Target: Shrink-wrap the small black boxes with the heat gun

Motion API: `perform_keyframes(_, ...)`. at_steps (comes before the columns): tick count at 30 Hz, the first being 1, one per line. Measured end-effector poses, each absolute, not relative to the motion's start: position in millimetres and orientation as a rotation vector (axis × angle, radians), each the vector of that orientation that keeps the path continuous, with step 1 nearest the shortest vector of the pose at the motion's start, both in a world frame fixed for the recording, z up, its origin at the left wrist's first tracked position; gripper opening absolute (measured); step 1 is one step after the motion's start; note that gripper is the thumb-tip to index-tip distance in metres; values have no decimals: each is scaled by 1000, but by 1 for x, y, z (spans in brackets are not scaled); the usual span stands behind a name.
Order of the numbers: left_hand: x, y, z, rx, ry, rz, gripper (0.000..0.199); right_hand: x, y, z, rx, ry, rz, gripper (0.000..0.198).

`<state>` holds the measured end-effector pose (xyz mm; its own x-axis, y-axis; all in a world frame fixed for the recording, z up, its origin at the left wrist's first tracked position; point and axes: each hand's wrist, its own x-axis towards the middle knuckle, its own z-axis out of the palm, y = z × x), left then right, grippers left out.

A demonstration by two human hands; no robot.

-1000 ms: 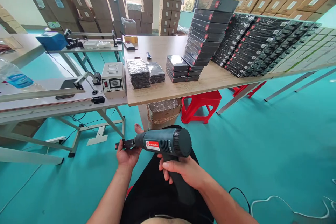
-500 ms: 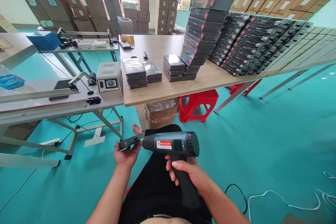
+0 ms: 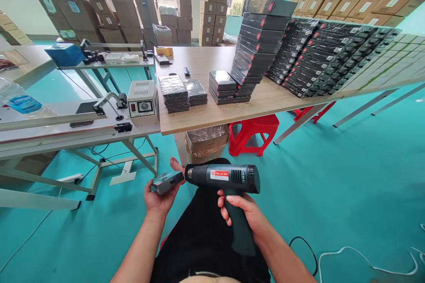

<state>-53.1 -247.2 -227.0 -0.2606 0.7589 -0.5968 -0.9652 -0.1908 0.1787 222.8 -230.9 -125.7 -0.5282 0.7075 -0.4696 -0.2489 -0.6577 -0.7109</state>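
Note:
My right hand (image 3: 242, 212) is wrapped round the handle of a dark green heat gun (image 3: 229, 177) with a red and white label. Its nozzle points left. In my left hand (image 3: 162, 199) lies a small flat black box (image 3: 166, 182), tilted, with its top face shiny; the fingers hold it from below and at its sides. The nozzle is close to the box's right end, with a small gap between them. Both hands are above my lap, in front of the tables.
Shiny wrapped boxes (image 3: 173, 93) and a tall stack of black boxes (image 3: 262, 40) stand on the wooden table (image 3: 199, 120). A beige control unit (image 3: 143, 102) and sealing bar (image 3: 59, 135) are at left. A red stool (image 3: 254, 135) is under the table; cables (image 3: 361, 258) lie on the floor.
The heat gun has moved a little right, and its nozzle now points more toward the camera. The black box has turned, showing more of its top face. The whole view has shifted slightly.

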Motion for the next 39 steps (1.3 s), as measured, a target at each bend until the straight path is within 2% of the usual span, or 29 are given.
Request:
perform_keyframes(3,-65,-253,-230,-357,639,1813,48,233,-235,-120,-995,-756,2223,33)
perform_keyframes(10,-79,-254,-225,-197,683,1761,58,251,-252,-103,-967,-804,2225,31)
perform_keyframes(24,-76,-255,-235,-266,837,1713,33,247,-257,-110,-944,-927,2330,37)
perform_keyframes(39,-70,-252,-238,-250,890,1687,25,236,-259,-107,-1005,-961,2307,37)
